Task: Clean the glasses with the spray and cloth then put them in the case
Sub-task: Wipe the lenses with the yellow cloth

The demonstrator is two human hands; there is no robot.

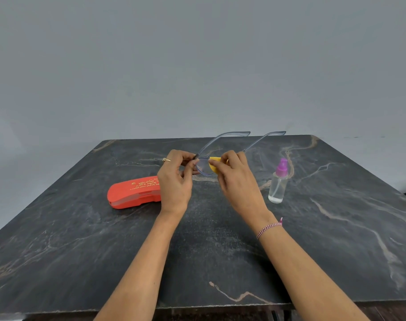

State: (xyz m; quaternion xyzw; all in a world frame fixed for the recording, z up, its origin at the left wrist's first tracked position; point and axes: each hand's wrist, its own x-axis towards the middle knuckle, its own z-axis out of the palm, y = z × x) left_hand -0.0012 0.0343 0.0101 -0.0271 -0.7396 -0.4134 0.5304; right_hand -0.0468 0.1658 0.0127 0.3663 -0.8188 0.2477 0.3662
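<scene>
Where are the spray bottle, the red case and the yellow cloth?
spray bottle (277, 187): head view, its clear body.
red case (134, 188): head view, its lid.
yellow cloth (213, 168): head view, the corner poking out.

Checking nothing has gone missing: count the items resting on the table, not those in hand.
2. The red case lies left of the left hand, partly behind it; the spray bottle stands upright right of the right hand. Something small could be hidden behind the hands.
</scene>
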